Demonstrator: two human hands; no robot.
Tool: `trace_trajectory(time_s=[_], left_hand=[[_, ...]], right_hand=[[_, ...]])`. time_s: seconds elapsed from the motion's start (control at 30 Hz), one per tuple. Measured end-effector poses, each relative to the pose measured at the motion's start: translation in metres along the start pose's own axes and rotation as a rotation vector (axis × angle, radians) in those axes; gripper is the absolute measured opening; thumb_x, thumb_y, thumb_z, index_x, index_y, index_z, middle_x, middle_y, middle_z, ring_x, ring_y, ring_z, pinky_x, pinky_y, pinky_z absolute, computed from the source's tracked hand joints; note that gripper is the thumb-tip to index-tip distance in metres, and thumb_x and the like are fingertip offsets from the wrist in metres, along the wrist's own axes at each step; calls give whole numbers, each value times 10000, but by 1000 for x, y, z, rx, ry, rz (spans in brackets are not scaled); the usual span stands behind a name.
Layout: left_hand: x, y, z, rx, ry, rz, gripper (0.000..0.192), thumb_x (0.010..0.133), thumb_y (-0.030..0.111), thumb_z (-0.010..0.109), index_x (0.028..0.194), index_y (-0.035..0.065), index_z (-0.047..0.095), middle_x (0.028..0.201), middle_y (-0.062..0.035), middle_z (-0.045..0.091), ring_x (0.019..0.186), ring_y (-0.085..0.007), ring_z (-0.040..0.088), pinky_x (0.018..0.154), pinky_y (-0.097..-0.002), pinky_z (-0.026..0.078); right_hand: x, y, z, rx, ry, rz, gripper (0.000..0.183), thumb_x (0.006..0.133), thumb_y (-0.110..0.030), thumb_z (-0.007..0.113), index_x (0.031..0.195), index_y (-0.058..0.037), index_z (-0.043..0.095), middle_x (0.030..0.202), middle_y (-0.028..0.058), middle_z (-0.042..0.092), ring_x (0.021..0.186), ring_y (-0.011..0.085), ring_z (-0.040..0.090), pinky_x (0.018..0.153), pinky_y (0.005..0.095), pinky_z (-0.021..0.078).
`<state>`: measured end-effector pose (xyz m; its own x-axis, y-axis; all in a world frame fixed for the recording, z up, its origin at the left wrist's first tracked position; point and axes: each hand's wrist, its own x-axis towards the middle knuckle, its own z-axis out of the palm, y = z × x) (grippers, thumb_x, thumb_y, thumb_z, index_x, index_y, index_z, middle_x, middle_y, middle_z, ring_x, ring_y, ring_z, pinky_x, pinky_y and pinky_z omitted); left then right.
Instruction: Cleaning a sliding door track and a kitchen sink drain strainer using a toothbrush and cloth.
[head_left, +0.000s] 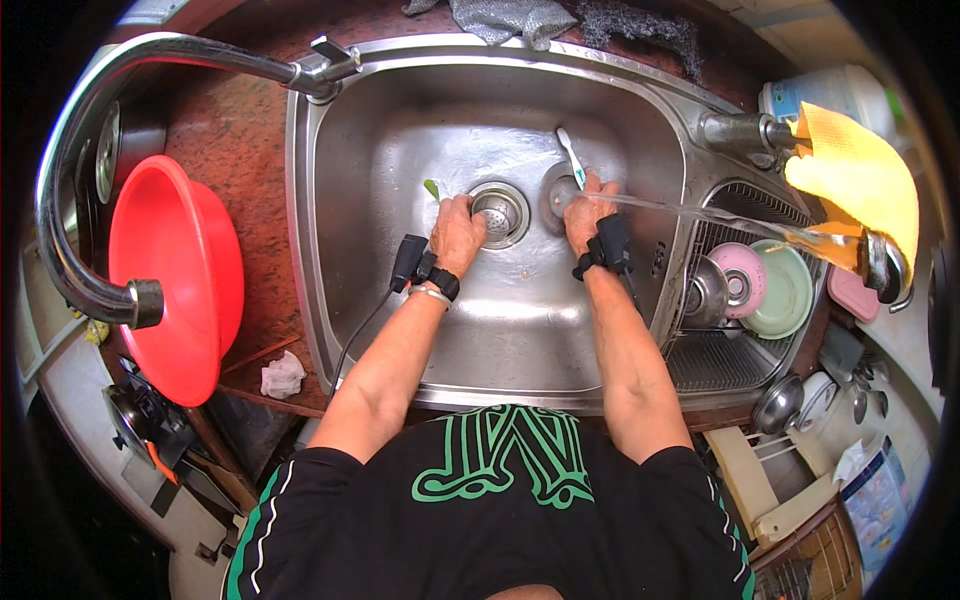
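Note:
My left hand (457, 234) is at the left edge of the sink's drain (498, 215), fingers curled over its metal rim. Whether they grip the perforated strainer (495, 219) I cannot tell. A small green leaf piece (431, 190) lies just beyond those fingers. To the right of the drain, my right hand (589, 217) is closed around the handle of a toothbrush (571, 154), its white head pointing away from me. A water stream (675, 208) crosses this hand and spreads on the steel basin (487, 352) beside it.
The running faucet (885, 262) at right is draped with a yellow cloth (862, 172). Below it, a rack (720, 367) holds bowls (780, 292). A curved faucet (64, 150) arches over a red basin (161, 247) at left. Crumpled tissue (283, 375) lies on the counter.

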<state>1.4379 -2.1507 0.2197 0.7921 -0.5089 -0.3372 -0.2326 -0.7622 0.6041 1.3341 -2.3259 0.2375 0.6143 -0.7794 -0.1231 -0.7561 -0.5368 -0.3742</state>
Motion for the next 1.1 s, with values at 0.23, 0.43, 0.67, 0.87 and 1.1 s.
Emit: trace_trajectory(time_s=[0.23,0.43,0.67,0.87,1.1], left_hand=[[-8,10,-6,-15,58,9,295,751,170,573,1010,32,546,969,-166,516,874,-328,538,749,-396,444],[-30,14,-9,243,-100,292,259,756,152,555,1012,109,560,867,-153,550,730,-334,565,666,-422,452],[-33,7,0,565,-263,269,261,768,99,495,1021,82,557,834,-138,566,698,-307,595,631,-431,454],[-38,10,-5,233,-155,88,298,784,139,482,1071,92,544,923,-157,586,815,-322,593,726,-440,449],[-14,-16,-26,-73,56,-341,323,791,205,456,1080,80,532,954,-208,594,897,-366,558,763,-436,433]], right_hand=[[-5,-11,-2,27,-104,62,499,674,-120,671,1121,-61,458,965,237,486,841,409,545,679,473,460],[-17,-25,-1,89,-155,72,529,702,-108,636,1172,-91,392,1013,252,473,857,425,542,703,480,451],[-17,-27,0,84,-164,75,454,725,-75,563,1159,-67,429,1023,255,465,821,429,552,672,477,455],[-20,-31,0,109,-144,67,434,736,-88,510,1167,-98,458,981,223,477,754,408,550,623,465,454],[-36,-57,4,232,-216,-36,396,739,-59,521,1130,-39,458,937,211,454,723,397,553,623,463,463]])
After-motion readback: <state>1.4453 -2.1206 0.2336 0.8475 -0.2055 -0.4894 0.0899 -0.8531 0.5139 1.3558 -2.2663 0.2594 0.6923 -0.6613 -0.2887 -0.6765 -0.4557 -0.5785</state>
